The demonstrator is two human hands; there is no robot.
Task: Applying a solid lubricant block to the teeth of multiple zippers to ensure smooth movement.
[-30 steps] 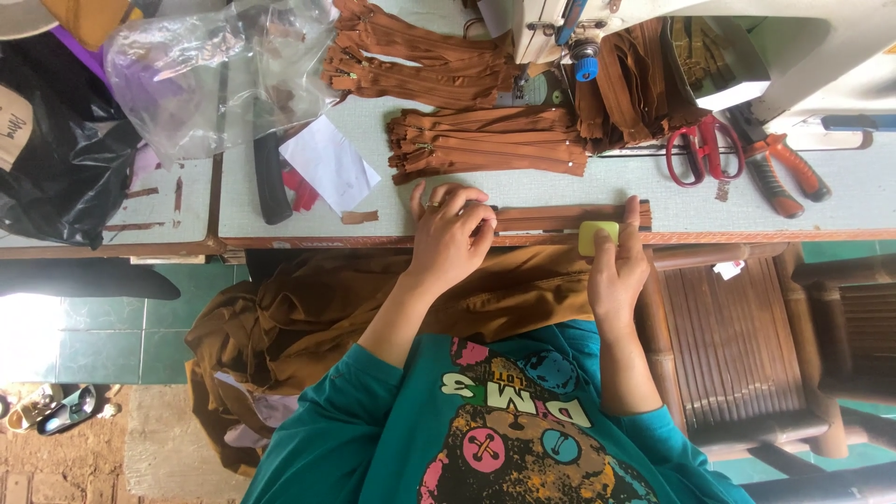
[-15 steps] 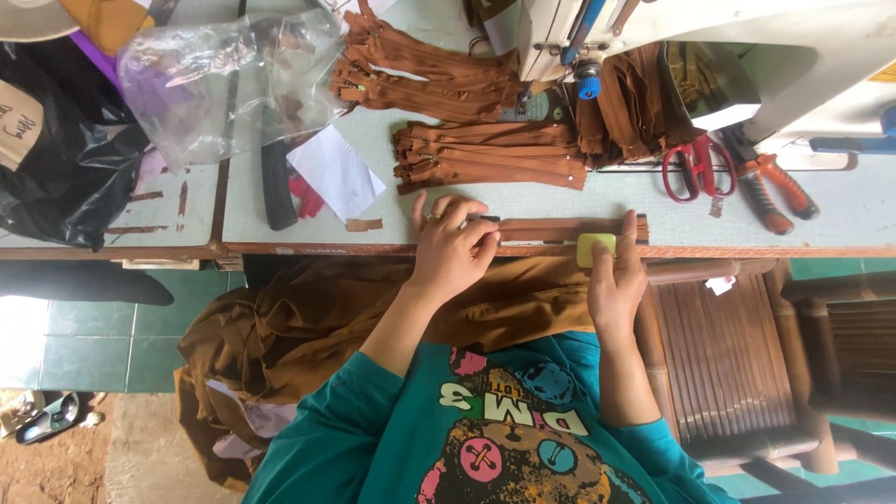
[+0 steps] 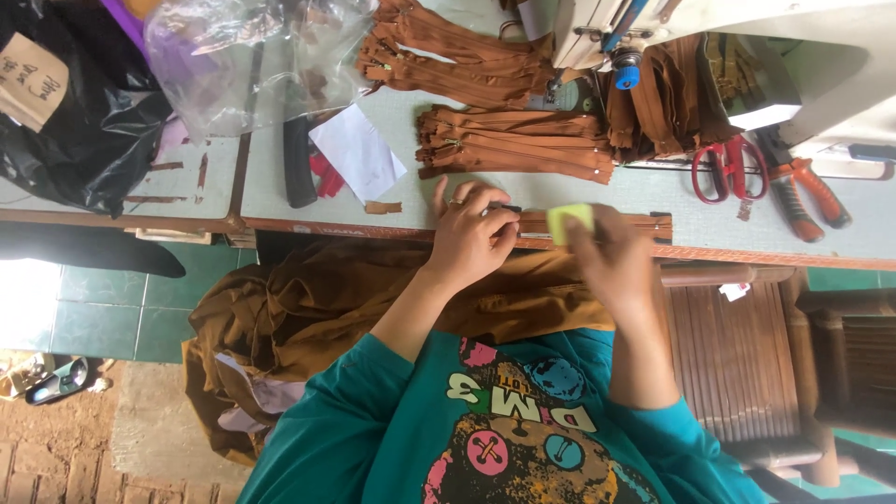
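Head view: left hand [image 3: 471, 233] presses a brown zipper strip [image 3: 611, 224] flat at the table [image 3: 747, 233] edge, fingertips pinched together on a small dark piece. Right hand [image 3: 611, 266], blurred, pinches a yellow-green chalk block [image 3: 567, 222] on the strip. At 12 o'clock from the hands lies a stack of brown zippers [image 3: 513, 154]; at 2 o'clock, red scissors [image 3: 728, 168].

red scissors [image 3: 729, 168] and orange-handled pliers [image 3: 810, 194] lie beside stacked brown zippers [image 3: 511, 154], a clear plastic bag [image 3: 245, 58].
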